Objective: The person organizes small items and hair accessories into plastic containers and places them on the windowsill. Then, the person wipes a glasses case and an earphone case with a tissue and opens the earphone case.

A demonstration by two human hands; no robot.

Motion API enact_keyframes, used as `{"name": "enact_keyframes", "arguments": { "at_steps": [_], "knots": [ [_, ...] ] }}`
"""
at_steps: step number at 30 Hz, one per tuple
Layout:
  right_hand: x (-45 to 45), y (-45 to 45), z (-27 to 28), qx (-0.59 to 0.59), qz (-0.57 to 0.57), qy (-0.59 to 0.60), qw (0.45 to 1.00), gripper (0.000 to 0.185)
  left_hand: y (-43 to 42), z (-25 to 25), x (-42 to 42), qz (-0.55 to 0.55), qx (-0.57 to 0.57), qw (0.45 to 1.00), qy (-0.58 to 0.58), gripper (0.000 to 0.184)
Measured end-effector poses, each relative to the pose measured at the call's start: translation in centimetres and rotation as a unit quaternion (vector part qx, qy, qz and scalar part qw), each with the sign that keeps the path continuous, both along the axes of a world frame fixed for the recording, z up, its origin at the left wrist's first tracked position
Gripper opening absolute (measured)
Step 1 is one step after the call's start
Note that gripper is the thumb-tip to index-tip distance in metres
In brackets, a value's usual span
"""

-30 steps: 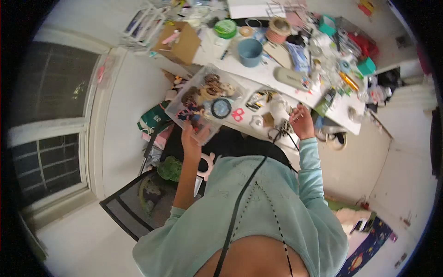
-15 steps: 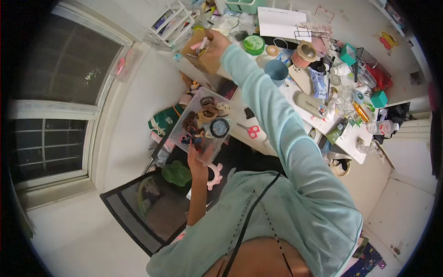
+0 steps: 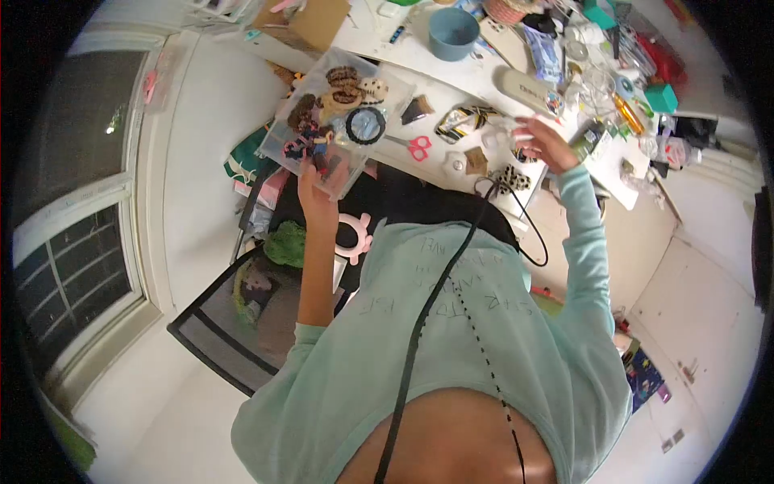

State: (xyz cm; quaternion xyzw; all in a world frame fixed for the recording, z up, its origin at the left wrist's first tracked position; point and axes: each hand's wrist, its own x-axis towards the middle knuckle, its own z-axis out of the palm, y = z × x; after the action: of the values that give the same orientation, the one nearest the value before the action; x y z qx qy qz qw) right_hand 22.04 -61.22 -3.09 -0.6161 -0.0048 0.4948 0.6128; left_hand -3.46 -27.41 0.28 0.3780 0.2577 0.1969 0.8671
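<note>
My left hand grips the near edge of a clear plastic box, which is tilted and holds several hair ties, among them a black ring. My right hand is over the right part of the white desk, its fingers partly curled near a whitish see-through item; whether it holds that is unclear. Between my hands lie red-handled scissors, a black, white and yellow cloth piece and a small brown piece. A spotted scrunchie is at the desk's front edge.
Farther back are a cardboard box, a blue-grey bowl and a beige case. Cables, bottles and a teal box crowd the right. A mesh chair stands at left, and a black cable hangs down before my body.
My right hand has come back from the cardboard box to the right part of the desk. The clear box stays in my left hand. The view has shifted.
</note>
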Motion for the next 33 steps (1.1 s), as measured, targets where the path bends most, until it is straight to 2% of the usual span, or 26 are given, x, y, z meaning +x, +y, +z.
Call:
{"name": "enact_keyframes", "arguments": {
  "at_steps": [2,6,8,10,12,14,18,20,22,25,28,29,32,33],
  "knots": [
    [-3.3,-2.9,-2.0,-0.092,-0.014,-0.036,0.995,0.04,-0.4,0.1,1.2,-0.007,0.016,1.0,0.002,0.047],
    [-8.2,-5.5,-4.7,-0.172,-0.001,-0.062,0.983,0.035,-1.0,1.5,2.7,-0.037,0.009,0.999,-0.015,0.046],
    [-9.8,-6.1,-6.3,-0.19,0.015,-0.081,0.978,0.037,-0.6,1.7,2.9,-0.061,-0.003,0.998,-0.023,0.046],
    [-10.7,-6.1,-8.3,-0.248,0.064,-0.18,0.95,0.04,-0.9,2.4,3.3,-0.052,0.019,0.998,-0.016,0.045],
    [-11.4,-6.9,-11.7,-0.229,0.078,-0.194,0.951,0.041,-1.0,2.9,3.2,-0.041,0.025,0.999,-0.01,0.045],
    [-11.6,-6.2,-12.9,-0.293,0.166,-0.265,0.903,0.044,-1.0,3.2,3.0,-0.027,0.018,0.999,-0.01,0.044],
    [-13.2,-3.1,-12.5,-0.327,0.247,-0.314,0.856,0.033,-0.2,3.3,1.9,-0.038,0.018,0.999,0.012,0.042],
    [-14.1,-2.3,-13.9,-0.296,0.295,-0.327,0.848,0.03,0.1,2.5,1.5,-0.006,0.033,0.999,0.003,0.044],
    [-14.9,-2.2,-13.3,-0.314,0.281,-0.318,0.849,0.029,0.3,2.3,1.0,0.003,0.025,0.999,0.026,0.049],
    [-14.1,-1.4,-12.4,-0.299,0.273,-0.294,0.866,0.027,0.9,2.6,0.7,0.036,0.006,0.999,0.026,0.038],
    [-11.3,0.8,-10.2,-0.277,0.329,-0.362,0.827,0.025,1.3,2.7,0.5,0.043,0.041,0.998,0.023,0.046],
    [-10.2,2.2,-12.1,-0.309,0.347,-0.352,0.813,0.027,1.3,2.8,0.3,0.054,0.038,0.997,0.028,0.047],
    [-7.0,7.7,-11.1,-0.203,0.359,-0.486,0.771,0.039,1.3,2.7,-0.5,0.052,0.036,0.998,0.021,0.048],
    [-6.2,10.0,-10.3,-0.2,0.389,-0.517,0.736,0.042,0.9,2.8,-0.6,0.059,0.042,0.997,0.016,0.048]
  ]
}}
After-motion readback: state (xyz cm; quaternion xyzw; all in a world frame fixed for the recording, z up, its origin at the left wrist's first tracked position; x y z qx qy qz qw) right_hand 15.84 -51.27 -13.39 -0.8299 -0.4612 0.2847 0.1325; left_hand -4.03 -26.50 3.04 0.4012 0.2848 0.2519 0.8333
